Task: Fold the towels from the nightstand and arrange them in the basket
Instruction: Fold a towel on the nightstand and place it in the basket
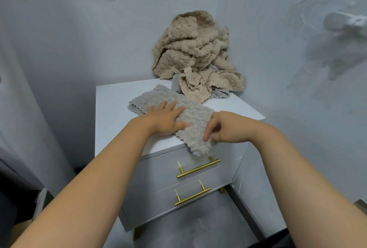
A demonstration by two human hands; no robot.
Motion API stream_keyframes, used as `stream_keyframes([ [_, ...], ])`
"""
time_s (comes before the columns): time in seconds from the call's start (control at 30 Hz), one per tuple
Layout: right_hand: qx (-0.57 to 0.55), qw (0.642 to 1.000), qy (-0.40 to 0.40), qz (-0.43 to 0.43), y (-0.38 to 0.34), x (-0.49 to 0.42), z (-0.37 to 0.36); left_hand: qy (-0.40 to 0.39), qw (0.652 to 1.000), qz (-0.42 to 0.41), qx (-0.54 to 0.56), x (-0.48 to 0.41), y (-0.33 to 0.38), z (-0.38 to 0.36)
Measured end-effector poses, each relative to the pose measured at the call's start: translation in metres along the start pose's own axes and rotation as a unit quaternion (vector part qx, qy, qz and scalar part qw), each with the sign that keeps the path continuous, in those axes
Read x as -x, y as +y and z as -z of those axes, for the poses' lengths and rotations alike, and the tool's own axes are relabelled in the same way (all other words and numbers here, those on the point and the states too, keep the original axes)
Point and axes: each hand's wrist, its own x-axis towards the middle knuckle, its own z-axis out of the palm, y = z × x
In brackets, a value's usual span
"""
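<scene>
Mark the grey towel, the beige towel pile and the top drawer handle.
grey towel point(198, 114), head view, flat middle
beige towel pile point(188, 49), head view, heap centre
top drawer handle point(198, 169), head view, bar middle

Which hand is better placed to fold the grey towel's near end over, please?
Right, probably: the right hand pinches the overhanging near edge of the grey towel, while the left hand lies flat, pinning it.

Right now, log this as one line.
step: folding grey fluffy towel on white nightstand; left hand: pressing towel; right hand: pinching edge; beige towel pile: unfolded
</scene>
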Motion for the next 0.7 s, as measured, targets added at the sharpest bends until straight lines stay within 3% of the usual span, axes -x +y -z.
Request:
stream_keyframes([
  [0.13,0.022,0.985,0.149,-0.079,0.012,-0.007,0.0,0.013,1.0,0.018,0.003,0.001,0.005,-0.007],
  [0.17,0.054,0.984,0.152,-0.081,0.016,-0.008,-0.002,0.018,1.0,0.019,0.008,0.0,0.004,-0.007],
  [0.3,0.128,0.99,-0.006,-0.052,0.021,-0.007,-0.012,0.043,0.999,0.01,0.009,0.001,-0.006,-0.007],
  [0.37,0.126,0.991,0.014,-0.035,0.018,-0.008,-0.019,0.081,0.997,0.017,-0.002,0.002,-0.011,-0.003],
  [0.47,0.101,0.989,0.109,0.005,0.012,-0.015,-0.028,0.181,0.979,0.037,-0.082,0.005,-0.012,0.006],
  [0.57,0.095,0.987,0.128,0.027,0.009,-0.019,-0.029,0.256,0.957,0.041,-0.129,0.007,-0.007,0.017],
  [0.63,0.083,0.988,0.128,0.03,0.011,-0.019,-0.026,0.241,0.968,-0.009,-0.071,0.01,-0.002,0.024],
  [0.7,0.081,0.987,0.133,0.033,0.015,-0.018,-0.023,0.151,0.987,-0.047,0.003,0.015,0.003,0.029],
])
